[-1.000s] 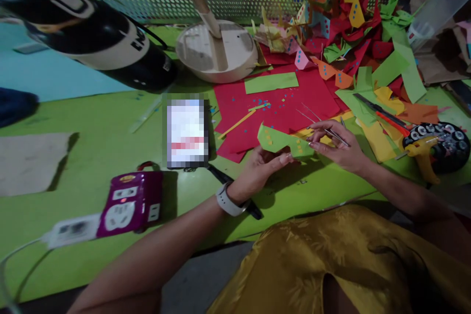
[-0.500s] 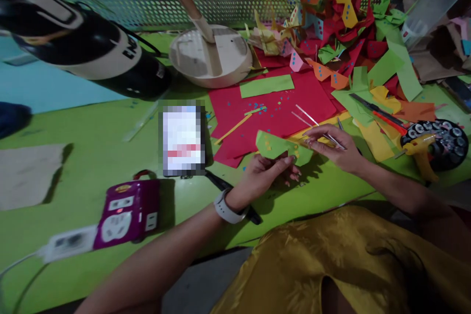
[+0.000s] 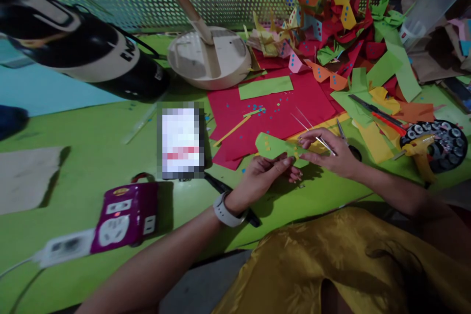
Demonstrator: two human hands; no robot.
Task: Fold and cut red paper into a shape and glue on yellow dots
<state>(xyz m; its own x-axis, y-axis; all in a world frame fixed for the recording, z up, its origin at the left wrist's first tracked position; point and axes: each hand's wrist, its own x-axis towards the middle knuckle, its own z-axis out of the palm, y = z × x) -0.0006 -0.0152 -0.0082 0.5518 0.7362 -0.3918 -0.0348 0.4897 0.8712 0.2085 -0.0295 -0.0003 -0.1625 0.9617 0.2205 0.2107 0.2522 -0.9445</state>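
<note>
My left hand (image 3: 268, 172) grips a folded piece of green paper (image 3: 271, 145) between thumb and fingers. Small yellow dots sit in clusters on the paper's face. Silver tweezers (image 3: 315, 133) rest in my right hand (image 3: 333, 157), their two thin prongs pointing away and to the left. The right fingertips are at the paper's right end, apparently touching it. Beneath the hands is the green tabletop, with red paper (image 3: 272, 120) just beyond, strewn with tiny blue dots and narrow strips.
Colourful dotted paper pieces (image 3: 324, 49) are heaped at the back right. Scissors (image 3: 342, 132), a box cutter (image 3: 379, 113) and a yellow glue gun (image 3: 421, 149) lie to the right. Leftward are a blurred screen (image 3: 182, 142), purple power socket (image 3: 125, 213), fan base (image 3: 209, 59) and black bottle (image 3: 95, 54).
My right hand has shifted slightly left and lower, its fingers closing in on the green paper's right end. The tweezers moved along with it. My left hand keeps its hold.
</note>
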